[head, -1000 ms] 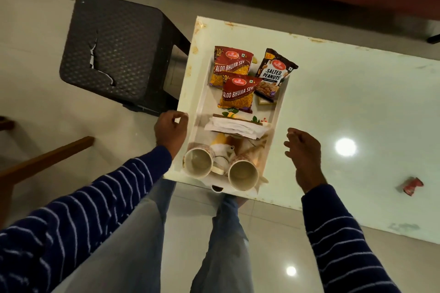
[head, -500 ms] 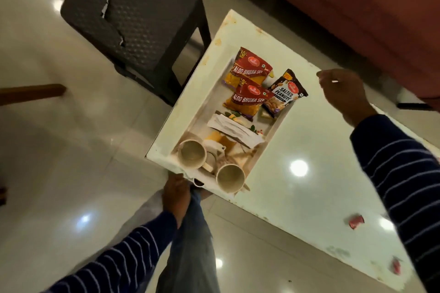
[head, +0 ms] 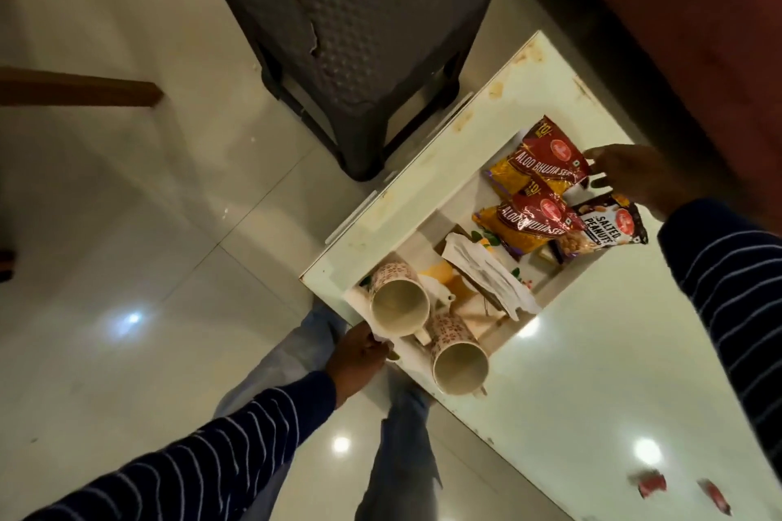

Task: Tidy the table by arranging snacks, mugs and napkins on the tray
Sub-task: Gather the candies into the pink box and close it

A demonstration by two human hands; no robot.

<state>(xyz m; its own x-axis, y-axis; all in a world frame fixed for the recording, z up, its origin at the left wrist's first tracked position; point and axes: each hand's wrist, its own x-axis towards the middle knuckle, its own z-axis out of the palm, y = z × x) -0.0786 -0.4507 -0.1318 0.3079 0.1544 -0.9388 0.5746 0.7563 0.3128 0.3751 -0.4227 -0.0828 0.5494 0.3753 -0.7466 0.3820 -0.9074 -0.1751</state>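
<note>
A white tray (head: 427, 224) lies on the white table (head: 592, 351), its near end over the table's edge. Two Aloo Bhujia packets (head: 541, 165) (head: 529, 220) and a salted peanuts packet (head: 605, 228) fill its far end. Folded napkins (head: 486, 271) lie in the middle. Two patterned mugs (head: 400, 302) (head: 459, 364) stand at the near end. My left hand (head: 359, 355) grips the tray's near end below the mugs. My right hand (head: 626, 178) closes on the tray's far end, fingertips touching the upper packet's corner.
A dark plastic stool (head: 355, 13) with a cracked seat stands close to the table's left corner. A dark red sofa (head: 677, 13) runs behind the table. Two small red wrappers (head: 651, 484) (head: 719, 497) lie on the table's near right. My legs are below the tray.
My right hand has come down from above the table to the tray's far end. My left hand stays at the near end. The view has swung left.
</note>
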